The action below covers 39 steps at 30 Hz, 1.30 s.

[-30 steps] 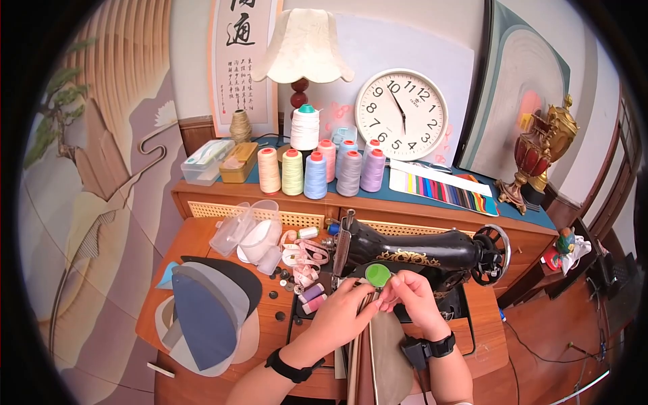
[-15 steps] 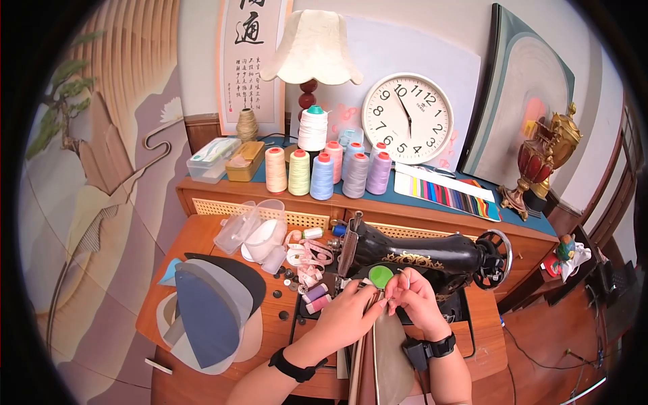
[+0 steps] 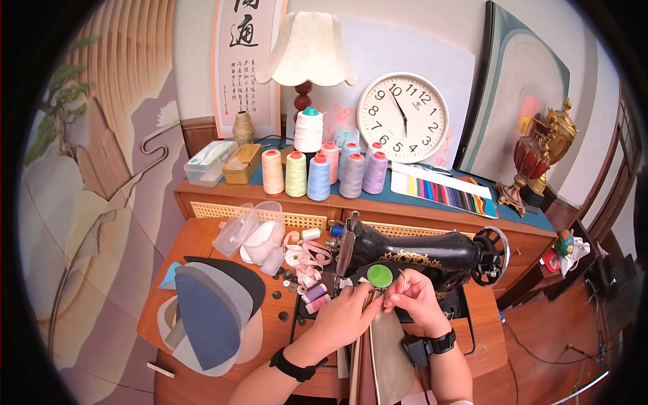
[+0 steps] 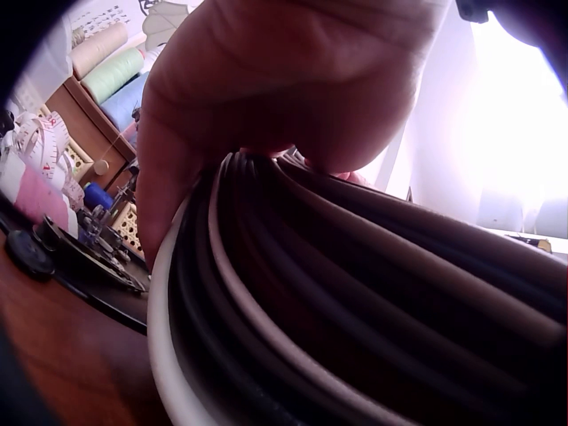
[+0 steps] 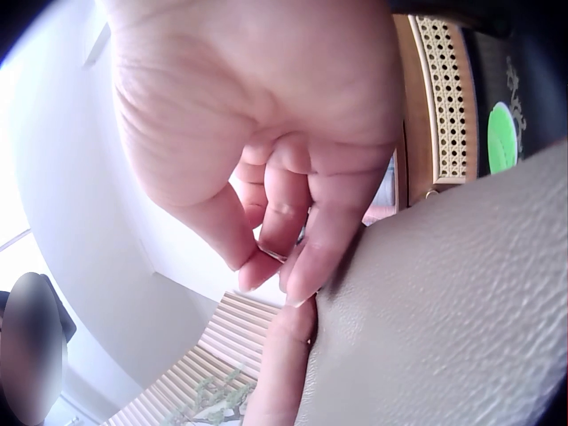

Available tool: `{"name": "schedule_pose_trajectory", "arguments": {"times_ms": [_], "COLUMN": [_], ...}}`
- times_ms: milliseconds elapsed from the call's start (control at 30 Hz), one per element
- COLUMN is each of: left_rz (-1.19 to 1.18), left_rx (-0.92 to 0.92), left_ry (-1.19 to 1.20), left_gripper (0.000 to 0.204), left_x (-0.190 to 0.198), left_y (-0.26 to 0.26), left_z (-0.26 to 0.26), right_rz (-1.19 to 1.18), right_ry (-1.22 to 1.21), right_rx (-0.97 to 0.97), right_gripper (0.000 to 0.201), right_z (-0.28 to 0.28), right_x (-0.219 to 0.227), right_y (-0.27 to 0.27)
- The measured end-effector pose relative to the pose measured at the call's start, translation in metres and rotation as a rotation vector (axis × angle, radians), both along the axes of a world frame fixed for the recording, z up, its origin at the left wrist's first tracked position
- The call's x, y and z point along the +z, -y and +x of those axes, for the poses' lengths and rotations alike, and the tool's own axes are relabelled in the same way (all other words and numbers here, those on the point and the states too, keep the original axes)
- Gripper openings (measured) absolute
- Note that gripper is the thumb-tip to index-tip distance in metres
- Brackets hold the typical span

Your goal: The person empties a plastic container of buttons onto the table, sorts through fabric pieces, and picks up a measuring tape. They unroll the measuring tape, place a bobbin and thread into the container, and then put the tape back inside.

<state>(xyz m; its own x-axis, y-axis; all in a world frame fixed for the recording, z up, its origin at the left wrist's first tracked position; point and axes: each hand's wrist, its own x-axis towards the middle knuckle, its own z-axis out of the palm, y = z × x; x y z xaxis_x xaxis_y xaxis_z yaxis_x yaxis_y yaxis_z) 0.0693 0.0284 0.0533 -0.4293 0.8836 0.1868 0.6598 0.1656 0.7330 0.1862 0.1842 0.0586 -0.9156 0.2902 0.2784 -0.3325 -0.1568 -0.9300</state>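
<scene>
My left hand [image 3: 343,316] grips the upper end of a bundle of layered leather-like sheets [image 3: 391,368], thumb on one side and fingers on the other. In the left wrist view the sheets' edges [image 4: 306,306] fan out below the palm. Close beside it, my right hand [image 3: 416,298] has its thumb and forefinger together at the edge of the grey outer sheet [image 5: 444,284], pinching a thin, shiny needle-like item [image 5: 272,253]. A left fingertip touches that edge just below the pinch. Beyond the fingertips is a round green disc [image 3: 379,275].
A black sewing machine [image 3: 418,246] stands just behind the hands. To the left lie cut fabric-like panels [image 3: 206,310], buttons [image 3: 283,315], small thread spools [image 3: 315,300], a tape measure [image 3: 310,255] and a clear plastic box [image 3: 260,233]. Thread cones [image 3: 318,179] line the back shelf.
The right hand's fingers have shifted slightly at the sheet's edge, and the hand has turned a little. The left hand keeps its grip. The head view has swayed slightly.
</scene>
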Motion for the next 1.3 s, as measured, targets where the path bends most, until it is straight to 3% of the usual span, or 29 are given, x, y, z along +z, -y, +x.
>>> {"name": "schedule_pose_trajectory", "arguments": {"times_ms": [133,200,367,500,733,867,933,1000,1067,1133,1300], "left_rz": [-0.048,0.282,0.171,0.144,0.067,0.012,0.011,0.173,0.174,0.177,0.016], "left_rx": [-0.017,-0.043,-0.080,-0.127,-0.257,-0.178,-0.136,-0.105,-0.103,-0.097,-0.094], "left_ry": [-0.004,-0.117,-0.114,0.130,0.241,0.195,0.154,0.016,0.029,0.039,0.175], "left_gripper": [0.034,0.039,0.045,0.058,0.079,0.080,0.078,0.075,0.074,0.073,0.075], "left_x": [0.000,-0.014,-0.011,0.002,0.017,0.023,0.018,0.007,0.008,0.008,0.023], "left_y": [0.000,-0.005,-0.004,-0.002,0.003,0.005,0.003,-0.001,0.000,0.000,0.004], "left_z": [0.002,-0.001,0.000,-0.001,-0.006,-0.003,-0.003,-0.004,-0.003,-0.002,0.001], "right_rz": [0.009,0.018,0.028,-0.106,-0.421,-0.498,-0.436,-0.204,-0.167,0.314,0.222], "right_ry": [-0.002,0.016,0.034,-0.053,-0.127,-0.192,-0.195,-0.105,-0.066,-0.052,0.261], "right_rx": [0.032,0.030,0.049,0.051,0.158,0.064,0.029,-0.039,-0.057,-0.108,-0.089], "right_gripper": [0.013,0.012,0.006,0.016,0.025,0.025,0.020,0.015,0.018,0.019,0.014], "right_z": [0.001,0.002,0.001,0.000,0.002,-0.001,0.000,0.005,0.006,0.006,0.009], "right_x": [0.000,0.002,-0.002,-0.003,-0.006,-0.009,-0.004,0.002,0.010,0.015,0.019], "right_y": [0.001,0.002,-0.001,-0.001,-0.008,-0.007,-0.007,-0.010,-0.012,-0.012,0.004]}}
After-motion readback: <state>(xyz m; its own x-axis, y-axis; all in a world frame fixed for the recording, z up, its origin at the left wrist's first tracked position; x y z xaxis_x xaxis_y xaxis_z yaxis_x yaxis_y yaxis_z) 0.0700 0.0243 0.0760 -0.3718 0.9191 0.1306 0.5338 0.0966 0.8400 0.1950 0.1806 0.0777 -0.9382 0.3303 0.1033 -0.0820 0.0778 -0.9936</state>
